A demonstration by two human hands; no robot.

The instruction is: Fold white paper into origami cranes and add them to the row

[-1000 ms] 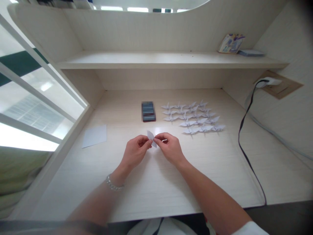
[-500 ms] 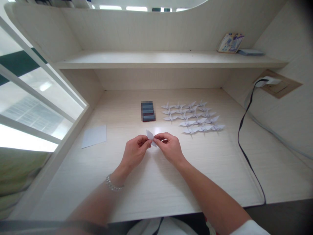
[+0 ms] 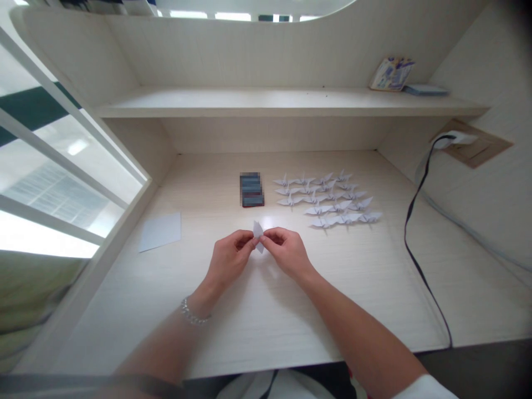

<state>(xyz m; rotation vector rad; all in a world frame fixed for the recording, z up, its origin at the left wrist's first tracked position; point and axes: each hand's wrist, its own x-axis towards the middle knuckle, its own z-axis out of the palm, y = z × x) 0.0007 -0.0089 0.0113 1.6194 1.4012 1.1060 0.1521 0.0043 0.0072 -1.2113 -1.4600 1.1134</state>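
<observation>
Both hands meet over the middle of the pale desk (image 3: 266, 310). My left hand (image 3: 230, 259) and my right hand (image 3: 286, 252) pinch a small folded piece of white paper (image 3: 257, 231) between their fingertips; its pointed tip sticks up between them. A bracelet circles my left wrist. Beyond my right hand, several finished white paper cranes (image 3: 326, 199) lie in rows on the desk. A flat white sheet of paper (image 3: 160, 231) lies to the left of my left hand.
A small dark blurred block (image 3: 251, 189) sits behind the hands. A black cable (image 3: 415, 221) runs from a wall plug (image 3: 455, 138) down across the desk's right side. A shelf (image 3: 282, 102) above carries a small printed packet (image 3: 392, 73). A window frame borders the left.
The folded paper has turned a little between my fingertips, its tip now more upright and nearer my right hand. Both hands have stayed in the same place.
</observation>
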